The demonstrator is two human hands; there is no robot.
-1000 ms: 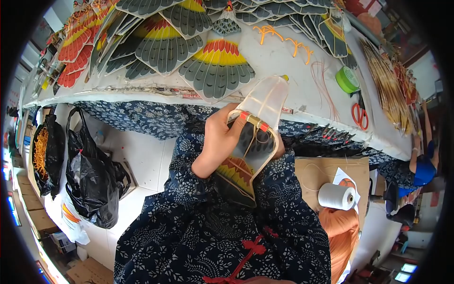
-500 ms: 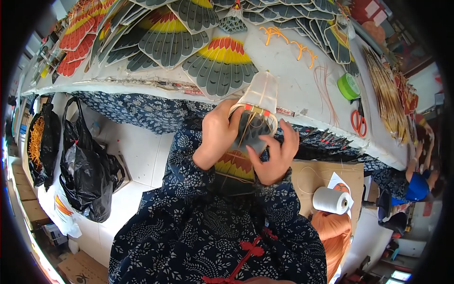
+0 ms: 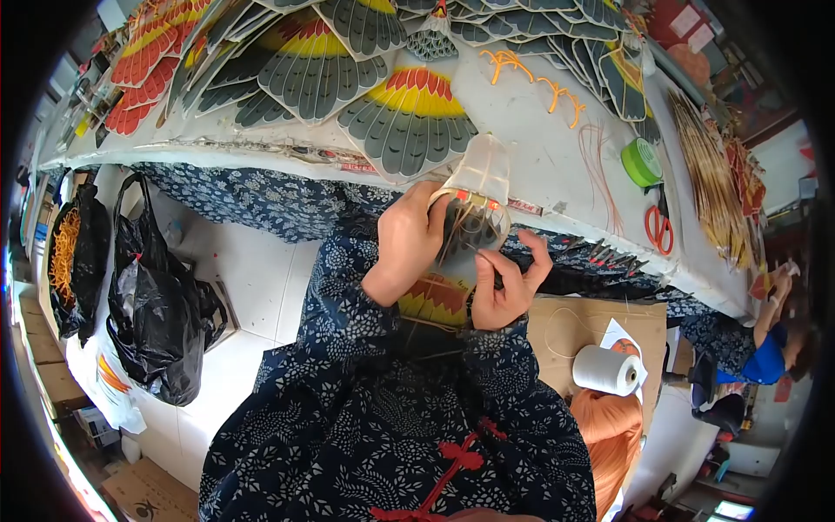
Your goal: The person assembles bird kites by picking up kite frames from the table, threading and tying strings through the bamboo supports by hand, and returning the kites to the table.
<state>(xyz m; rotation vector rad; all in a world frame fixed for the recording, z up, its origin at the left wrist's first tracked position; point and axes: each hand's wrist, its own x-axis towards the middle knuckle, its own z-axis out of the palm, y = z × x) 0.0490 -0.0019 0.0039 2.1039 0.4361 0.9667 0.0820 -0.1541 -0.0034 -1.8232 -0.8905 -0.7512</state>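
My left hand (image 3: pixel 407 237) is closed on the rim of a white, tapered kite body (image 3: pixel 484 167), a thin translucent covering over a bamboo frame. Its hooped opening faces me, with thin sticks and a red mark at the rim; the narrow end points toward the table. My right hand (image 3: pixel 507 285) is just below the opening, thumb and forefinger pinched on what looks like a fine thread or strand, too thin to make out surely. Under my hands lies a painted yellow, red and dark panel (image 3: pixel 432 302), partly hidden by my wrists.
Painted kite fans (image 3: pixel 416 117) overlap along the table (image 3: pixel 557 165). Orange strips (image 3: pixel 504 63), green tape (image 3: pixel 642 163), red-handled scissors (image 3: pixel 659 230) and bundled sticks (image 3: pixel 709 174) lie there. A white thread spool (image 3: pixel 606 370) sits at right; black bags (image 3: pixel 155 304) hang left. Another person (image 3: pixel 765 352) works far right.
My right hand's fingers have gone from spread to pinched, just below the opening. My left hand and the kite body have shifted slightly right.
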